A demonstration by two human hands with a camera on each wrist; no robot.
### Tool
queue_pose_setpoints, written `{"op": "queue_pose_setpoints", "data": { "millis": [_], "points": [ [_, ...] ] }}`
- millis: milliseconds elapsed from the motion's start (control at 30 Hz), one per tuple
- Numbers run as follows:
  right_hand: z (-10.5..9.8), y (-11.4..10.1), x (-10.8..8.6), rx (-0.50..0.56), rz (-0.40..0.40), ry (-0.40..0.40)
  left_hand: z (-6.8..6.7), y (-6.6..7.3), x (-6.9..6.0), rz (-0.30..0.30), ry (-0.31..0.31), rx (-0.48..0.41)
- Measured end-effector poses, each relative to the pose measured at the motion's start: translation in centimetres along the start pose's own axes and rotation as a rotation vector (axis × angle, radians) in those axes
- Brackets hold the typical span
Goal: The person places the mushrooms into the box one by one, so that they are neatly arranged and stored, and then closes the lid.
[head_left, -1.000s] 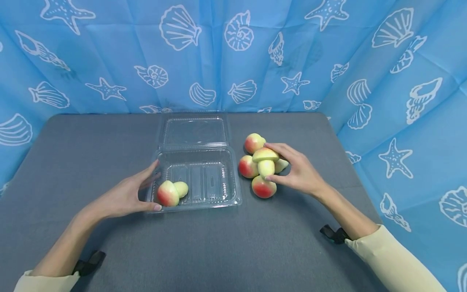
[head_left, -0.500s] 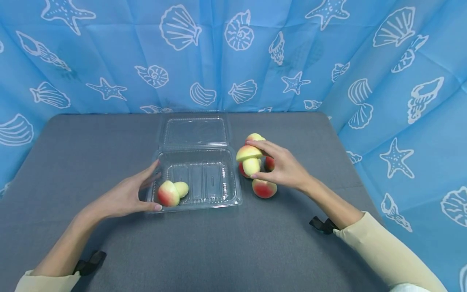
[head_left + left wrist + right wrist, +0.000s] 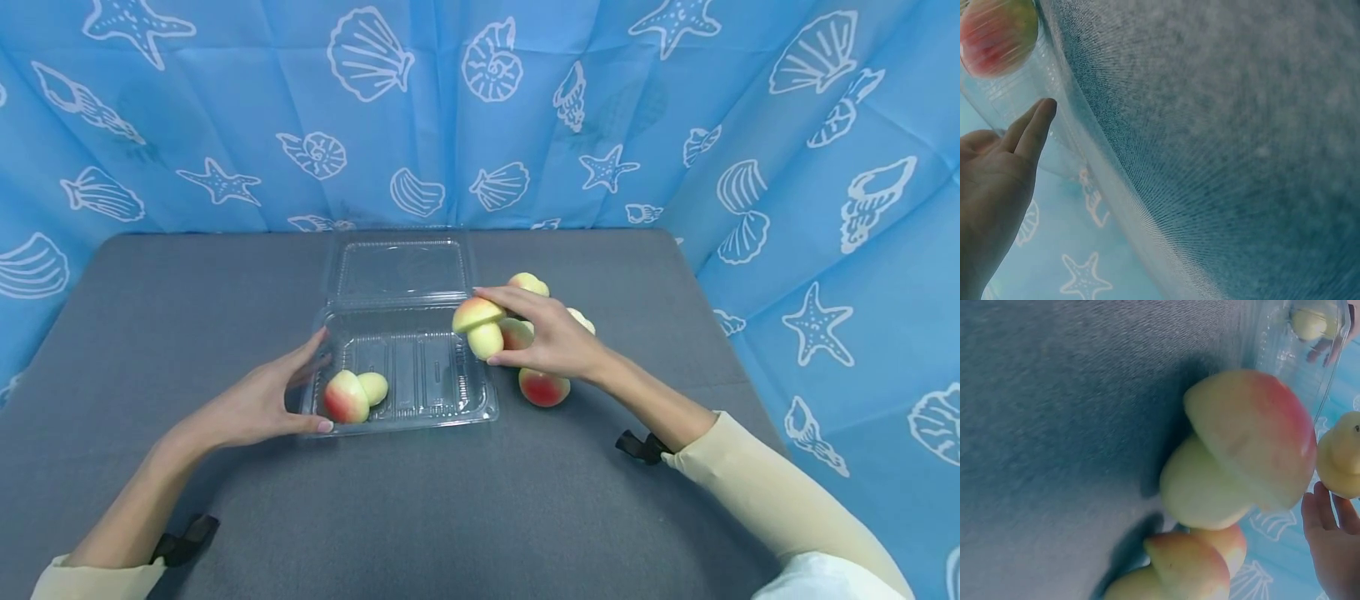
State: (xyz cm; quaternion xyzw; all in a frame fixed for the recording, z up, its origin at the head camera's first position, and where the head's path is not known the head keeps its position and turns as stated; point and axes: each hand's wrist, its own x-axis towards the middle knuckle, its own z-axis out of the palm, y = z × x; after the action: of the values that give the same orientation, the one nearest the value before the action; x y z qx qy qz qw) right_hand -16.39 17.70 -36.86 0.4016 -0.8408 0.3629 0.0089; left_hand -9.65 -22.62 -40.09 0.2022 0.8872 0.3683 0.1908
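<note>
My right hand (image 3: 551, 337) pinches a yellow-and-red mushroom-shaped piece (image 3: 480, 323) between fingers and thumb, above the right rim of a clear plastic box (image 3: 420, 375). In the right wrist view that piece (image 3: 1342, 453) is at the right edge by the fingers. My left hand (image 3: 251, 404) rests spread at the box's left side, thumb at its front left corner; the left wrist view shows its fingers straight beside the clear wall. One mushroom piece (image 3: 347, 397) lies inside the box at the front left, near that hand.
Several more mushroom pieces lie right of the box, one red-capped piece (image 3: 543, 388) at the front of the group, partly behind my right hand. The box's clear lid (image 3: 401, 268) lies open towards the back of the grey table (image 3: 450, 517). A blue shell-print curtain (image 3: 450, 117) hangs behind.
My right hand has carried the held mushroom piece leftwards from above the group to the box's right rim. The left hand, the box and the piece inside have stayed in place.
</note>
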Motion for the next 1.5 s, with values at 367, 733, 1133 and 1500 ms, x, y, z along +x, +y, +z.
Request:
{"op": "queue_pose_setpoints", "data": {
  "millis": [367,733,1133,1500],
  "points": [
    [2.0,-0.3,2.1,0.058,-0.015,-0.053,0.1,-0.1,-0.1,-0.006,0.006,0.000],
    [3.3,-0.5,3.8,0.032,-0.014,-0.097,0.0,-0.1,-0.1,0.000,0.004,-0.004],
    [5.0,-0.8,5.7,0.002,-0.047,-0.147,0.1,-0.2,0.0,0.011,0.007,-0.004],
    [6.7,-1.3,7.4,-0.018,-0.034,-0.184,0.2,-0.4,0.1,0.014,0.007,-0.002]
  ]
}}
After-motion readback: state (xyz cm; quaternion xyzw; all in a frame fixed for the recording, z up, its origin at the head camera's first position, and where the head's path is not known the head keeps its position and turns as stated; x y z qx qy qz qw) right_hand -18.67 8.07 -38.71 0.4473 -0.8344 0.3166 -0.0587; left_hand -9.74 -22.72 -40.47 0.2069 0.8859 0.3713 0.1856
